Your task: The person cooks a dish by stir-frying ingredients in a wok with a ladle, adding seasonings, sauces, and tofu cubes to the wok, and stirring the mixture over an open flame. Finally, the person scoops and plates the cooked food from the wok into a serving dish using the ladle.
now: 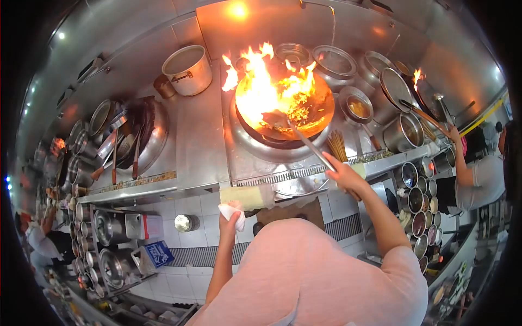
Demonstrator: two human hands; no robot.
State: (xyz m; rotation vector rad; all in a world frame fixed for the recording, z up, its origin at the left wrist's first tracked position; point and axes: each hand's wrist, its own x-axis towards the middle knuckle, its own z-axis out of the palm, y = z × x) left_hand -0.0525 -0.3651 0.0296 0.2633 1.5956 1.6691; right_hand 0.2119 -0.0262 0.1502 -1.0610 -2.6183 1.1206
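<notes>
A wok sits on the round burner ring, with tall flames rising out of it and small pieces of food inside. My right hand is closed around the handle of a wok ladle, whose head dips into the wok and is partly lost in the glare. Down by the front edge of the stove, my left hand is closed on a folded white cloth. It is apart from the wok. A bamboo brush stands just right of the burner.
Behind the wok are metal pots; a tall pot stands at the back left. A second wok station holds long-handled tools. Right of the wok lies a pan with liquid. A co-worker stands at far right.
</notes>
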